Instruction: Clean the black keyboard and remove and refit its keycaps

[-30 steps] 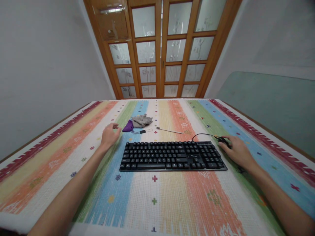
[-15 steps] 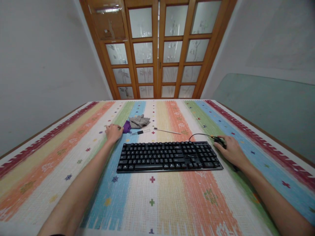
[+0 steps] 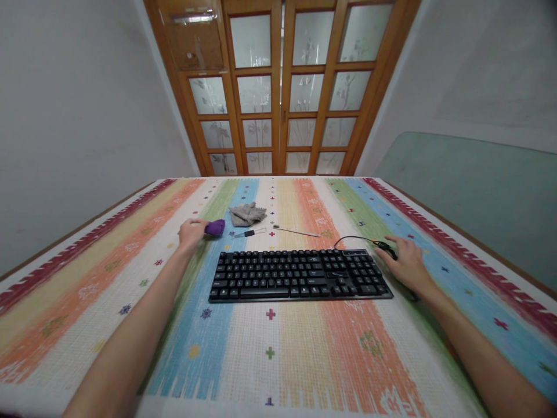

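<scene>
My left hand (image 3: 191, 233) is closed around the narrow end of what looks like a brush with a flared purple head (image 3: 215, 227), which points right, just over the cloth. Most of its handle is hidden in my fingers. My right hand (image 3: 405, 264) rests by the right end of a black keyboard (image 3: 291, 277), thumb and forefinger stretched apart. Between them lies the bundled black keyboard cable (image 3: 386, 249), touching the hand; I see no firm grip on it.
Behind the keyboard lie a crumpled grey cloth (image 3: 248, 214), a small black-and-metal tool (image 3: 249, 233) and a thin long-handled brush (image 3: 298, 231). A striped tablecloth (image 3: 300, 354) covers the table. Glazed wooden doors (image 3: 278, 87) stand beyond it.
My left hand has drawn the purple brush leftward, away from the grey cloth. The fingers of my right hand have spread slightly by the cable.
</scene>
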Action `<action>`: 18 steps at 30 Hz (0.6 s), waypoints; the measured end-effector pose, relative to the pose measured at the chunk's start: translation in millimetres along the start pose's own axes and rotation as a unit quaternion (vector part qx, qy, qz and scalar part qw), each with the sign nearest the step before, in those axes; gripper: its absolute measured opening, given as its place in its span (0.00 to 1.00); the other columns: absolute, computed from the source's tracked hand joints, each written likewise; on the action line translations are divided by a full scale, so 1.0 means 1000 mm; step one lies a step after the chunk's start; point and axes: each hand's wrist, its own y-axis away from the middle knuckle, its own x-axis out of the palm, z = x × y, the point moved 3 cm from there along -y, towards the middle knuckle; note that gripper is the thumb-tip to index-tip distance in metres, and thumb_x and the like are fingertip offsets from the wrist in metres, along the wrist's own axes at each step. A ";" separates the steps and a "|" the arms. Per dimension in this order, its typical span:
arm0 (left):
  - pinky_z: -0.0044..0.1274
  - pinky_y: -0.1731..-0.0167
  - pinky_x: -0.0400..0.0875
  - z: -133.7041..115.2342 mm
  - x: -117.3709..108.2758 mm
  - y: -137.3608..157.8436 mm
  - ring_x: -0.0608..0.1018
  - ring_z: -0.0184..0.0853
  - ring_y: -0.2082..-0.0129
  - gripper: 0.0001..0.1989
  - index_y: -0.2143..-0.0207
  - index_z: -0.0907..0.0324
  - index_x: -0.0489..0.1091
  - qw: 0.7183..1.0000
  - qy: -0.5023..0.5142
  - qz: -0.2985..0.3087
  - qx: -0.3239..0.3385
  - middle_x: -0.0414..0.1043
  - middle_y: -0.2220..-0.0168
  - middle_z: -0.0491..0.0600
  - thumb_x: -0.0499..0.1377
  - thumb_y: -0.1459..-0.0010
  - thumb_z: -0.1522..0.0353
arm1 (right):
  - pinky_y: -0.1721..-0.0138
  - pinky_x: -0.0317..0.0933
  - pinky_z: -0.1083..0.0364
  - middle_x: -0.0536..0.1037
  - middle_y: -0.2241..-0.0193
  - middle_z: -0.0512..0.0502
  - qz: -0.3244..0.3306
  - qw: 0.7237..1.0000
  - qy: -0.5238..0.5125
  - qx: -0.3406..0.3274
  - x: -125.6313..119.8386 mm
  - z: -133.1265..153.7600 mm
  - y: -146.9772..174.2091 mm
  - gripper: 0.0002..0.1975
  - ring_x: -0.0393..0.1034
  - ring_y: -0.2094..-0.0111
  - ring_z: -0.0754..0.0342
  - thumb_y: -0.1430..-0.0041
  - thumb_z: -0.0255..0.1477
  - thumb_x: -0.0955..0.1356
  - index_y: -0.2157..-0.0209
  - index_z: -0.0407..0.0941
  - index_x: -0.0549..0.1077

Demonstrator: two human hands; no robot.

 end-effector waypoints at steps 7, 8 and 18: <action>0.29 0.61 0.80 -0.017 -0.011 0.021 0.82 0.36 0.66 0.16 0.62 0.61 0.71 0.972 0.222 0.067 0.022 0.78 0.66 0.51 0.68 0.55 0.70 | 0.43 0.56 0.39 0.77 0.51 0.34 -0.006 0.995 -0.092 -0.038 -0.014 0.079 -0.007 0.22 0.68 0.46 0.37 0.41 0.45 0.64 0.54 0.45 0.74; 0.31 0.59 0.80 -0.020 -0.012 0.026 0.82 0.37 0.65 0.18 0.62 0.62 0.72 0.959 0.266 0.096 0.033 0.78 0.67 0.50 0.70 0.57 0.69 | 0.42 0.56 0.39 0.77 0.52 0.35 0.007 0.991 -0.123 -0.049 -0.016 0.098 -0.008 0.21 0.68 0.46 0.38 0.40 0.45 0.64 0.55 0.45 0.75; 0.37 0.47 0.75 -0.047 -0.015 0.097 0.76 0.51 0.44 0.29 0.54 0.62 0.80 0.873 0.317 0.308 0.206 0.78 0.47 0.58 0.74 0.56 0.55 | 0.48 0.69 0.48 0.81 0.56 0.38 0.414 0.654 -0.619 0.132 0.024 0.293 0.006 0.15 0.76 0.54 0.49 0.38 0.42 0.70 0.59 0.45 0.75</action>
